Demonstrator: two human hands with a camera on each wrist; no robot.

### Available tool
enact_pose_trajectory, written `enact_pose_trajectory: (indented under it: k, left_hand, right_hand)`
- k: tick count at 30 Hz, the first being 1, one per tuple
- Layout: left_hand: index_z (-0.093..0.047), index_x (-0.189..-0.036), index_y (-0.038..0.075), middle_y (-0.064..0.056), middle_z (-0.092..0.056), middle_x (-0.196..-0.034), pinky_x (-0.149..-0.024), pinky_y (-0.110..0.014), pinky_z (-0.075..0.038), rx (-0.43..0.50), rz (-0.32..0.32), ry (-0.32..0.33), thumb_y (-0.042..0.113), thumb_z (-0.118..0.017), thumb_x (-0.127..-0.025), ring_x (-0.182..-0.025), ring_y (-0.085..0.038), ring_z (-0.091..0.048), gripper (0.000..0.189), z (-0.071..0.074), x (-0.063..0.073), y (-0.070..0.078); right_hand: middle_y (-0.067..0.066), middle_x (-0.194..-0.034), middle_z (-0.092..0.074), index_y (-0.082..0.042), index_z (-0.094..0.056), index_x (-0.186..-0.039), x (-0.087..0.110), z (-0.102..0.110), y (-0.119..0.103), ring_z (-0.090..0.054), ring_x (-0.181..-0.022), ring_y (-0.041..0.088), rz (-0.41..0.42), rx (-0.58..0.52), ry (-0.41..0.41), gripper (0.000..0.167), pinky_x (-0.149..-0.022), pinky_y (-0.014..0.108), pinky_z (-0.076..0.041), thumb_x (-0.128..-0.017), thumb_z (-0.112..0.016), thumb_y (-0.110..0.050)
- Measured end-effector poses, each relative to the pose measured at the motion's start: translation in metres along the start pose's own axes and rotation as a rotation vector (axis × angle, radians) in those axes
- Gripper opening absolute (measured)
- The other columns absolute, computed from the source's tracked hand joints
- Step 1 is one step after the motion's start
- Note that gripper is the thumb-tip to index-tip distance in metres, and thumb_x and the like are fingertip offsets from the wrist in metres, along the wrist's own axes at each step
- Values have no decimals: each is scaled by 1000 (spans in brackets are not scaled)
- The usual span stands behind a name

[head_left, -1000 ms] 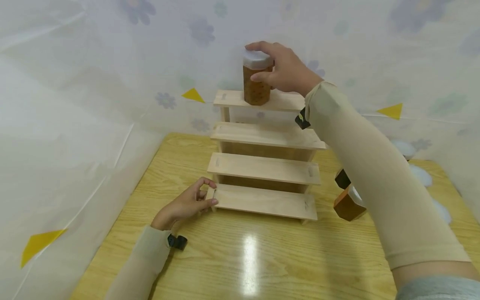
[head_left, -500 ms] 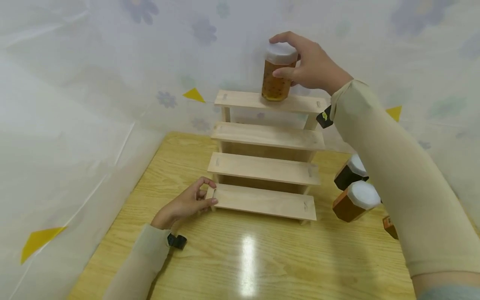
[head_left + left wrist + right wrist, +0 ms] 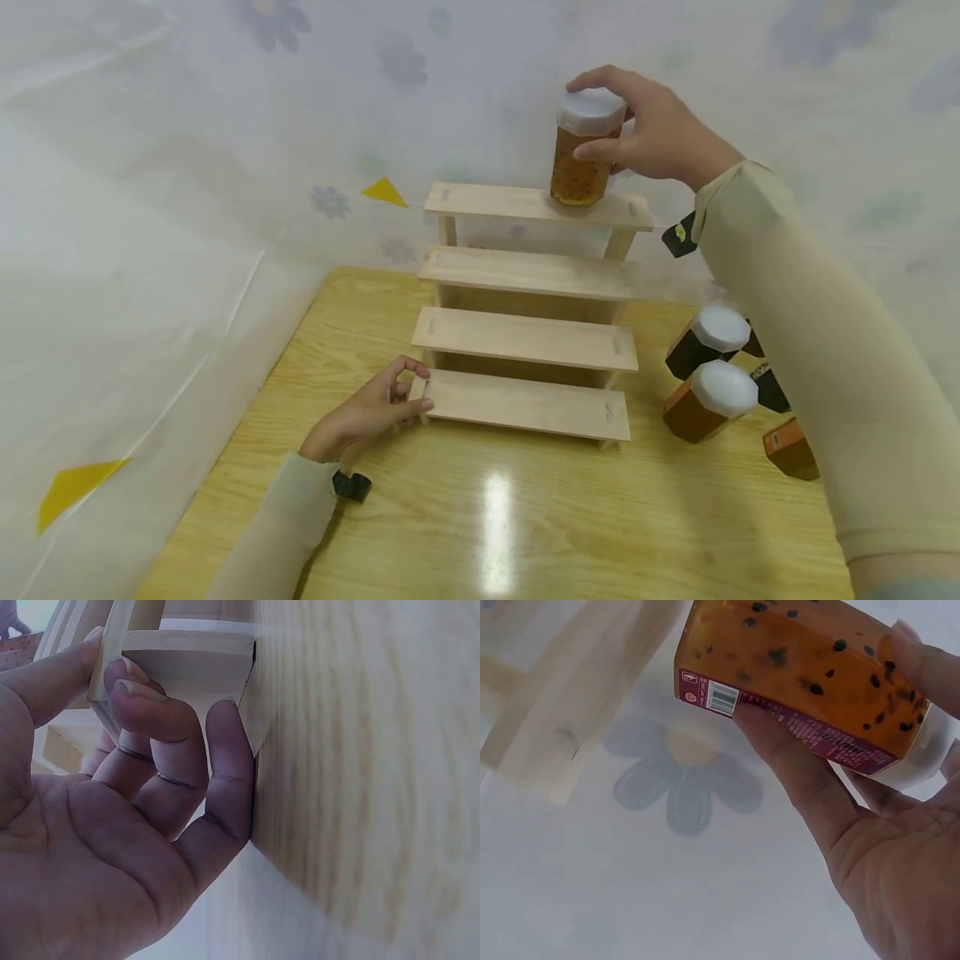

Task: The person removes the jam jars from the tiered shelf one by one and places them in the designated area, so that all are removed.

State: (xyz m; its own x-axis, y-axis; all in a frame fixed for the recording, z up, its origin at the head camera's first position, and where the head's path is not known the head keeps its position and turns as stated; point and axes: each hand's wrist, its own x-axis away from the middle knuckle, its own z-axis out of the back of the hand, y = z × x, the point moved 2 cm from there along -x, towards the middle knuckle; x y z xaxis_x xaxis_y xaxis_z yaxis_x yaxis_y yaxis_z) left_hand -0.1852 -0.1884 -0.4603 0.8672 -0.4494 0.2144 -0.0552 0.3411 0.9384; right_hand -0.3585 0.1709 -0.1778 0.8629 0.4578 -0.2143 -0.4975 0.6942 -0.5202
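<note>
My right hand (image 3: 663, 129) grips a jar (image 3: 580, 177) with a white lid, thumb and fingers round its side and lid. In the right wrist view the jar (image 3: 795, 664) shows orange contents with black seeds and a barcoded label. It stands upright over the right part of the top step of a tiered wooden rack (image 3: 517, 404); I cannot tell whether its base touches the board. At the left end of the lowest step, my left hand (image 3: 367, 406) pinches the board (image 3: 187, 643) between thumb and index finger, the other fingers curled beneath.
Right of the rack stand a dark jar (image 3: 705, 340) and an amber jar (image 3: 708, 402), both white-lidded. An orange-brown jar (image 3: 791, 450) and other dark ones are partly hidden by the right sleeve (image 3: 817, 333). A flower-patterned sheet (image 3: 480, 83) hangs behind the wooden table (image 3: 420, 517).
My right hand has carried the jar rightward along the top step, from left of its middle to its right part. More jars show beside the sleeve. The left hand stays put.
</note>
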Motion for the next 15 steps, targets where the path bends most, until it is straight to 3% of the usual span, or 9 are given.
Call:
enact_pose_trajectory:
  k: [5,8,15]
  left_hand:
    - [-41,-137,13,-5,-51,-72,-57,-32,-45,-9,-3,-1,18,-66,-105,-67,-25,-51,41,0,0,-1]
    - [-41,-137,13,-4,-50,-72,-57,-32,-45,-17,-3,-2,18,-65,-105,-66,-24,-50,41,0,0,0]
    - [-40,-137,13,-4,-49,-72,-56,-33,-44,-11,-7,-5,18,-65,-105,-65,-24,-48,41,2,0,1]
  right_hand:
    - [12,-154,-39,-35,-37,-159,9,12,14,-50,-119,35,-13,-13,20,70,-71,21,-55,-98,-73,-31]
    - [14,-155,-37,-35,-37,-159,16,19,23,-49,-117,34,-22,-9,25,71,-72,20,-54,-99,-72,-28]
    - [15,-159,-31,-39,-34,-161,32,36,41,-44,-122,36,-26,-27,30,72,-69,11,-50,-101,-70,-25]
